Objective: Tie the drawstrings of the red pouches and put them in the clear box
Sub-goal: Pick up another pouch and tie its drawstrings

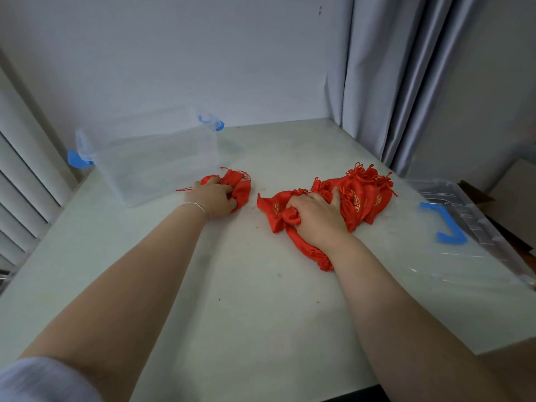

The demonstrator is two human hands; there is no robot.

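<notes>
The left hand has its fingers curled into a small bunch of red satin drawstring pouches lying on the pale bench. The lidless clear plastic box with blue latches stands just beyond and to the left of those fingers, touching or nearly touching the bunch, so this hand is much the nearer one. The right hand grips a corner of the larger heap of gold-printed red pouches, which trails from under its wrist away past its fingertips, well apart from the box.
</notes>
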